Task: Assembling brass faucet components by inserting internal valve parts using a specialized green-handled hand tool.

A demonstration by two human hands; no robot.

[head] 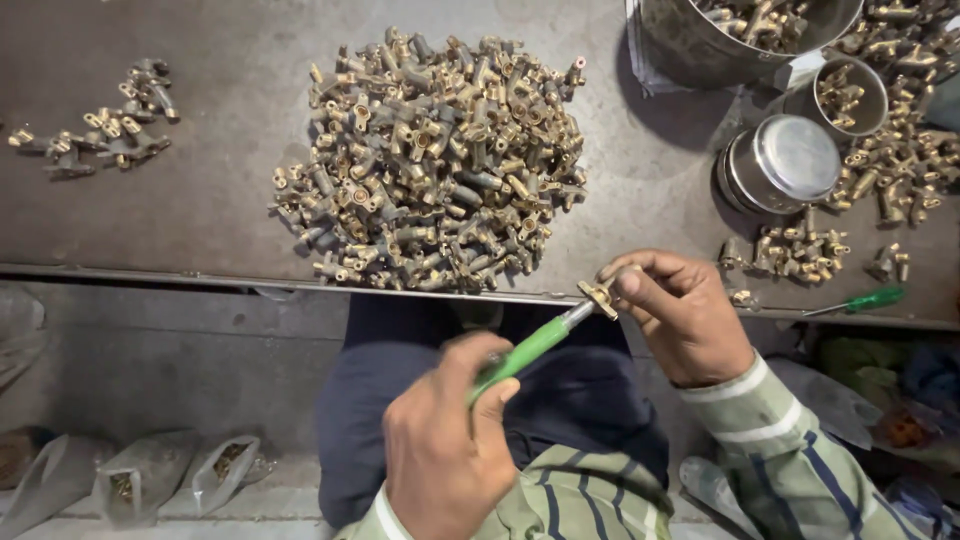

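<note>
- The left hand (445,450) has its grip clamped around the green handle of a screwdriver (535,345), with the shaft pointing up and to the right.
- The right hand (680,315) pinches a small brass fitting (601,295) between thumb and fingertips, its grip closed on the piece; the fitting sits in the air just in front of the tabletop's (200,200) near edge, above the person's lap.
- The screwdriver tip meets the fitting; whether it sits in a slot is too small to tell.
- A big heap of brass fittings (435,165) lies on the tabletop beyond the hands, with a smaller cluster (100,130) far to the left.
- To the right stand a large metal bucket (700,50), a small metal cup (850,95) and a round steel tin (785,160), with more fittings (800,255) strewn around them.
- A second green screwdriver (860,300) lies near the tabletop's edge on the right.
- Risk, as I judge it: the tip could slip off the small piece and jab the fingers holding it, since they sit right beside the blade.
- The fitting is held over open lap, not over the tabletop, so a loosened pinch would likely drop it to the floor among the plastic bags (150,475).
</note>
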